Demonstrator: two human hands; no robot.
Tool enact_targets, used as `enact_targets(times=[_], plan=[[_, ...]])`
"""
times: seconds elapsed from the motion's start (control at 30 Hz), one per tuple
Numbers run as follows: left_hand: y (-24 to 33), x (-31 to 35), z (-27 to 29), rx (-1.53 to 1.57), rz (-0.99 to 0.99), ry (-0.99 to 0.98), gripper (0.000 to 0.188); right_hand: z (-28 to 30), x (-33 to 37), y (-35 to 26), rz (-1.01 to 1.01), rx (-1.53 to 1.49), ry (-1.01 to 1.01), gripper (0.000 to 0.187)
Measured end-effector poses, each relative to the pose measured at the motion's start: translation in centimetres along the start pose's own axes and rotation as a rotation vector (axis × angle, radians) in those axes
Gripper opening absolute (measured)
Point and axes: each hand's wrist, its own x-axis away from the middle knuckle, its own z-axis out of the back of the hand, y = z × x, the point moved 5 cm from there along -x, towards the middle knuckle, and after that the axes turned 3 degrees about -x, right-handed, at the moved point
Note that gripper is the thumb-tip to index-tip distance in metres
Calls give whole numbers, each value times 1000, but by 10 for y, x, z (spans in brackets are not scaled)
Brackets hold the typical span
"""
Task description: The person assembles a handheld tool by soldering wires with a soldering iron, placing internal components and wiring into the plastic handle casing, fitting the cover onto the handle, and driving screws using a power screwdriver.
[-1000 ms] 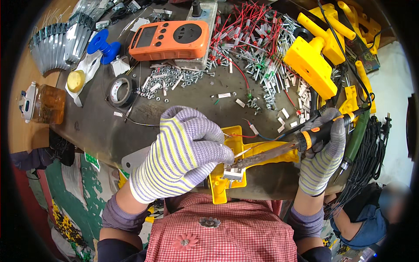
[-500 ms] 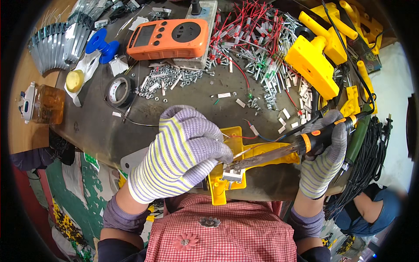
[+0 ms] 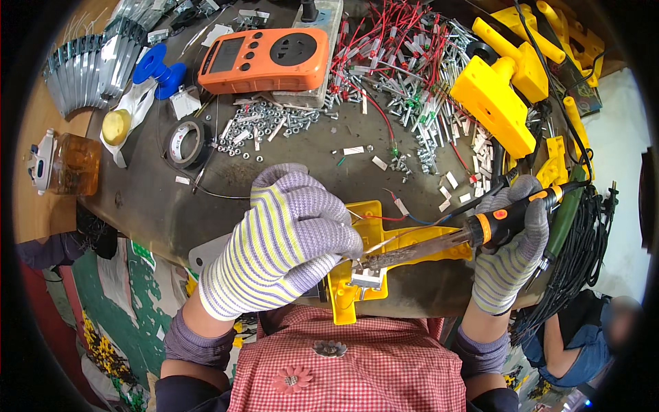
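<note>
My right hand (image 3: 509, 264) is closed around the black handle of a soldering iron (image 3: 439, 245) with orange rings. Its brown, worn shaft points left, and the tip meets a small metal-and-white part (image 3: 368, 277). That part sits over a yellow plastic half-shell (image 3: 374, 208) at the table's near edge. My left hand (image 3: 288, 237), in a striped knit glove like the right, pinches beside the iron's tip. A thin wire (image 3: 384, 242) leads out from its fingertips; the exact grip is hidden by the fingers. Red and blue wires with a white block (image 3: 401, 207) lie behind the shell.
An orange meter (image 3: 264, 62), nuts (image 3: 254, 123), a tape roll (image 3: 186, 143) and a blue spool (image 3: 161, 72) lie beyond my left hand. Red-wired parts (image 3: 384, 48) and screws pile up behind. Yellow housings (image 3: 491, 106) and black cables (image 3: 583, 254) crowd the right, with another person (image 3: 576, 343) beyond.
The soldering iron and my right hand have shifted very slightly right. My left hand keeps its pinch almost in place. The person at the lower right has moved.
</note>
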Motion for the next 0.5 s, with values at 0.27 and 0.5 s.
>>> enact_targets(times=[0.27,0.5], plan=[[3,-6,-1,-36,-35,-49,15,-2,1,-2,16,-46,0,31],[0,-4,-5,-58,-22,-56,14,-1,2,-8,3,-107,-141,29]])
